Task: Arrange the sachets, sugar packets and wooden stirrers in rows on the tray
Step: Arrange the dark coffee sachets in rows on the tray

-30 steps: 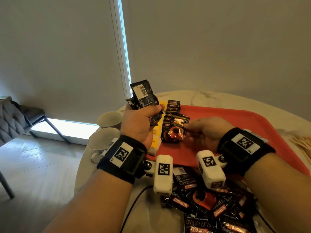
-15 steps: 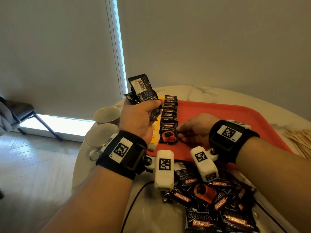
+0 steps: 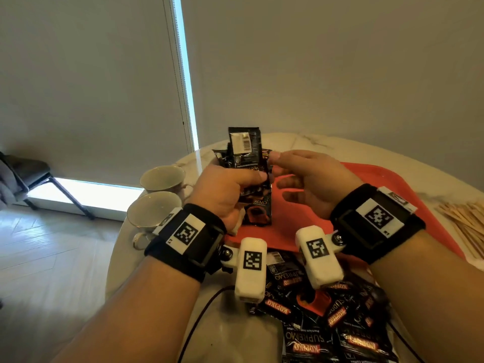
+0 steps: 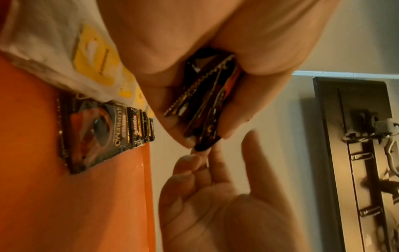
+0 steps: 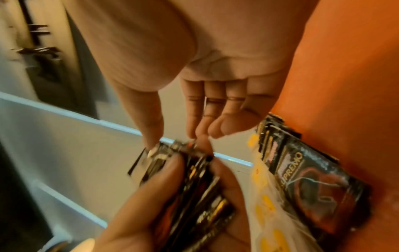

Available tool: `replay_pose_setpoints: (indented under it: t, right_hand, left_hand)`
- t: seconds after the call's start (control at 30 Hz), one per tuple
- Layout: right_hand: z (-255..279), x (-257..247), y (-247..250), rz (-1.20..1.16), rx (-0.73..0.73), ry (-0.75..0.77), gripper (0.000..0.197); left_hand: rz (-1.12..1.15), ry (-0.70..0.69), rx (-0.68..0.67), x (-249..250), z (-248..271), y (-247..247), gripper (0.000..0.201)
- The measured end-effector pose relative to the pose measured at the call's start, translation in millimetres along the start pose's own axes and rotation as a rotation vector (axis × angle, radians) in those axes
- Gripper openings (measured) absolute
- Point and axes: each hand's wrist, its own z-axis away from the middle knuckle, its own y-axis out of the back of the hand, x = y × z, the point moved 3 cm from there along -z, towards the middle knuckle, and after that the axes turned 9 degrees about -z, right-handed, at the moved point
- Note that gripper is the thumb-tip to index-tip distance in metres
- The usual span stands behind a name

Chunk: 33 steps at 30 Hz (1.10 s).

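Several black sachets (image 3: 245, 153) gripped upright in left hand (image 3: 222, 195) above red tray (image 3: 372, 176), right hand (image 3: 309, 179) thumb and fingers (image 4: 194, 162) pinching stack's edge, sachet row (image 4: 103, 129) on tray.

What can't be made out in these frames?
- Count of sachets in the bunch that the left hand grips: they overlap, and the right wrist view is blurred.
- Whether the right hand already pinches a sachet: its fingertips blur there.
- Sugar packets: the left hand covers them in the head view.
- Wooden stirrers: cut by the head view's right edge.
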Motion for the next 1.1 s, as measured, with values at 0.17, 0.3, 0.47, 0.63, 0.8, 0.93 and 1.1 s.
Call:
replay_pose_setpoints:
  t: [0.17, 0.3, 0.47, 0.63, 0.8, 0.93, 1.1]
  right_hand:
    - [0.5, 1.5, -5.7, 0.125, 0.028, 0.119, 0.019]
    - [-3.6, 1.4, -0.6, 0.069, 0.011, 0.09, 0.023]
    - [-6.7, 0.0, -1.4, 0.008, -0.037, 0.062, 0.026]
    - [-8.9, -7.7, 2.8, -0.158, 0.03, 0.192, 0.023]
    - [-5.8, -16.5, 3.3, 0.054, 0.087, 0.358, 0.038]
    - [-6.8, -8.6, -2.5, 0.281, 0.073, 0.382, 0.036]
    - [-3.5, -13.3, -9.0, 0.111, 0.013, 0.312, 0.034]
  left_hand:
    - [-0.065, 0.038, -0.062, -0.2, 4.3, -2.0, 0.069]
    - [0.018, 0.119, -0.013, 2.6, 3.1, -0.5, 0.048]
    - [0.047, 0.097, 0.001, 7.3, 3.5, 2.5, 0.06]
    - [0.109, 0.11, 0.071, 7.1, 2.9, 5.2, 0.051]
    - [0.134, 0.124, 0.149, 7.8, 2.8, 5.0, 0.034]
    - [0.146, 0.076, 0.065, 14.5, 9.7, -1.2, 0.052]
    - [0.056, -0.012, 0.03, 13.9, 10.8, 0.2, 0.062]
